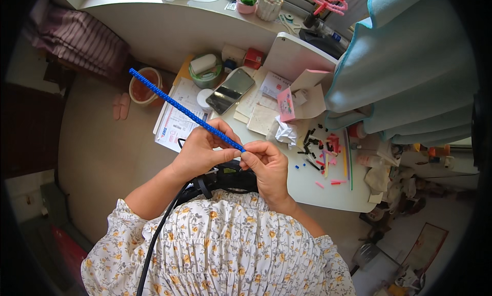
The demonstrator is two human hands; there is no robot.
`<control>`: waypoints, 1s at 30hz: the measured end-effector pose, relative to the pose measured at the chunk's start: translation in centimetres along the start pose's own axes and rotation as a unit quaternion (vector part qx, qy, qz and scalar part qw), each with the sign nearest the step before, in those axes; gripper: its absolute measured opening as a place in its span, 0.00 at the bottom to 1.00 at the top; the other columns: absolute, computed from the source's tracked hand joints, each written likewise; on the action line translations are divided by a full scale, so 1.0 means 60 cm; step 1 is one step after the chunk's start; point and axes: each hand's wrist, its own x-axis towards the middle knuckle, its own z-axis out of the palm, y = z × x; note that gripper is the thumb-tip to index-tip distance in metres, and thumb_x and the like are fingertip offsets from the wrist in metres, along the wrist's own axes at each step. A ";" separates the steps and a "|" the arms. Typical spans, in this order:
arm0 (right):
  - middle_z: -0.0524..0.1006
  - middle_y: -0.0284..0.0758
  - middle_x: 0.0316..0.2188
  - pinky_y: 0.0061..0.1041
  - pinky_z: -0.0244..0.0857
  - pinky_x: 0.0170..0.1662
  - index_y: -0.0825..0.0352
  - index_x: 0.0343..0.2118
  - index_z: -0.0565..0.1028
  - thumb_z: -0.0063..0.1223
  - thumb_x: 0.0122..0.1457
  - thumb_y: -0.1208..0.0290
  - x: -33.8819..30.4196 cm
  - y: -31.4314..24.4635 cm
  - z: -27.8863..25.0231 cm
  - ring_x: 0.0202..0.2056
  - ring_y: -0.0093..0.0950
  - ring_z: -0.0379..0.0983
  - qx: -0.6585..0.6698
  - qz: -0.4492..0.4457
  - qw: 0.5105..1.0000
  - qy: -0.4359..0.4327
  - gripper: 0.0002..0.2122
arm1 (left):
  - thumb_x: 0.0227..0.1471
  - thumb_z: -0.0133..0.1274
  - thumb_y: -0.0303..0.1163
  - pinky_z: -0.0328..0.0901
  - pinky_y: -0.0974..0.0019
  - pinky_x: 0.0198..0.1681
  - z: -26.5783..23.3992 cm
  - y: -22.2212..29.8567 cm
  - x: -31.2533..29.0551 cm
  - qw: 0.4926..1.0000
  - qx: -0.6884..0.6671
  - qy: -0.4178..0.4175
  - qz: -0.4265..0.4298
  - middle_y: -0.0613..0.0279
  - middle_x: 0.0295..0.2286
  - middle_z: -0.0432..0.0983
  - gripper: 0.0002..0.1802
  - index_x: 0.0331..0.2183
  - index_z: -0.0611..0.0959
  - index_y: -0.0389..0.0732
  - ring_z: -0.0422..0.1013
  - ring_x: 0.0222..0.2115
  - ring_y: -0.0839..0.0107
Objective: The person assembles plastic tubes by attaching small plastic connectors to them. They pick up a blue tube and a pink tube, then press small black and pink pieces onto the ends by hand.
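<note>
A long, thin blue stick with a bumpy, beaded-looking surface slants from my fingers up to the far left. Its lower end sits between my two hands, held in front of my body above the desk edge. My left hand is closed round the stick near that end, thumb and fingers pinching it. Fingertips of my right hand pinch the very tip, with the two thumbs almost touching. What exactly lies between the fingertips is hidden. Two or three small blue pieces rest on the desk to the right of my hands.
On the white desk lie black, red and pink short pieces, thin coloured sticks, crumpled white paper, a phone and papers. A laptop-like white panel stands behind. A blue curtain hangs at right; a bucket stands left.
</note>
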 end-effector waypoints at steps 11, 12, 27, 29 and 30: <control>0.72 0.35 0.29 0.13 0.65 0.29 0.71 0.29 0.71 0.53 0.50 0.82 -0.003 -0.006 -0.004 0.25 0.17 0.68 0.017 -0.021 0.999 -0.020 0.04 | 0.39 0.58 0.19 0.66 0.72 0.37 0.008 -0.007 -0.005 0.997 -0.073 -0.008 0.017 0.56 0.29 0.72 0.16 0.28 0.67 0.38 0.69 0.32 0.73; 0.72 0.36 0.28 0.14 0.65 0.29 0.71 0.28 0.71 0.53 0.49 0.82 -0.004 -0.006 -0.003 0.24 0.18 0.69 0.020 -0.023 0.999 -0.017 0.04 | 0.39 0.58 0.19 0.66 0.72 0.36 0.009 -0.007 -0.006 0.997 -0.075 -0.008 0.016 0.56 0.29 0.72 0.16 0.28 0.67 0.38 0.69 0.32 0.74; 0.71 0.32 0.29 0.12 0.65 0.31 0.71 0.29 0.70 0.52 0.51 0.82 -0.014 -0.010 0.003 0.27 0.15 0.68 0.046 -0.031 0.998 -0.028 0.03 | 0.39 0.58 0.20 0.65 0.72 0.37 0.017 -0.003 -0.016 0.997 -0.007 -0.001 0.074 0.57 0.28 0.71 0.15 0.28 0.67 0.38 0.69 0.32 0.73; 0.71 0.31 0.29 0.12 0.65 0.32 0.72 0.31 0.71 0.51 0.51 0.82 -0.016 -0.013 0.005 0.27 0.15 0.68 0.039 -0.022 0.999 -0.019 0.04 | 0.39 0.58 0.19 0.65 0.72 0.37 0.017 0.001 -0.015 0.998 -0.049 0.003 0.034 0.57 0.29 0.71 0.15 0.28 0.67 0.38 0.70 0.32 0.73; 0.72 0.31 0.29 0.12 0.66 0.32 0.72 0.31 0.71 0.51 0.51 0.82 -0.017 -0.014 0.006 0.27 0.16 0.69 0.035 -0.017 0.999 -0.016 0.05 | 0.39 0.58 0.19 0.65 0.72 0.37 0.016 0.000 -0.014 0.998 -0.058 0.004 0.025 0.57 0.29 0.71 0.15 0.28 0.67 0.38 0.70 0.32 0.73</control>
